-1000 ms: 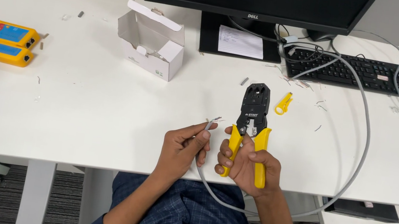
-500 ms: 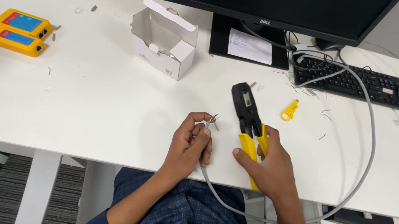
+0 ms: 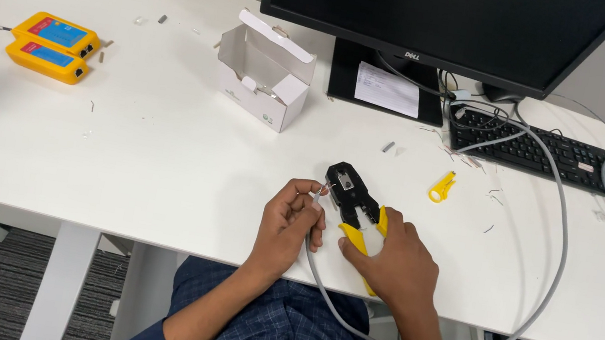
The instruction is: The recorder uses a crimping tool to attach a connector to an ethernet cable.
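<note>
— Where is the grey network cable?
— Its end is pinched in the left hand, near the front edge of the white worktop.
— And the right hand?
— It grips the yellow-handled black crimping tool, whose head touches the cable end.

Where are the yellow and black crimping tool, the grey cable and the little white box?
crimping tool [image 3: 348,187]: head view, on its black head.
grey cable [image 3: 559,259]: head view, on the loop right of the hands.
white box [image 3: 269,100]: head view, on its front wall.
</note>
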